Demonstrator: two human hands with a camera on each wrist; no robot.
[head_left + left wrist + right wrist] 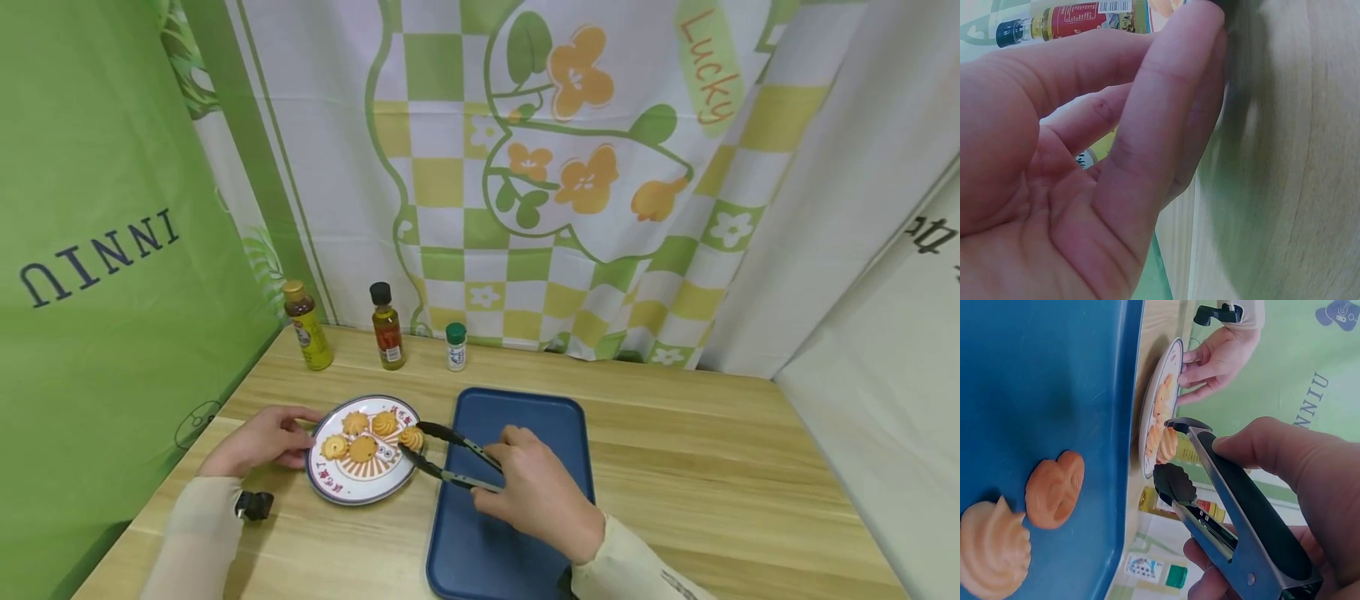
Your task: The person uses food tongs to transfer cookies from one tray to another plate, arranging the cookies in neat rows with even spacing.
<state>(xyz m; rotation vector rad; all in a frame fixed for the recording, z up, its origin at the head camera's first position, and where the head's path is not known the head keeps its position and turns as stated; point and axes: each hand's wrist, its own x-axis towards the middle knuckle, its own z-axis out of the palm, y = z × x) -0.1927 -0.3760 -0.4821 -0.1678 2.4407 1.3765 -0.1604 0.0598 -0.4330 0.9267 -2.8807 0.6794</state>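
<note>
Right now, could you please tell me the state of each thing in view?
Tongs, tips apart
Right grip, holding tongs
Plate, bearing cookies
Left grip, touching plate
Tray, bearing other cookies
Yellow-capped bottle, upright, capped
Black-capped bottle, upright, capped
Green-capped bottle, upright, capped

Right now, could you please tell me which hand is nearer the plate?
Left hand, at the left edge of the plate; the right hand, holding tongs, is farther, above the tray.
</note>
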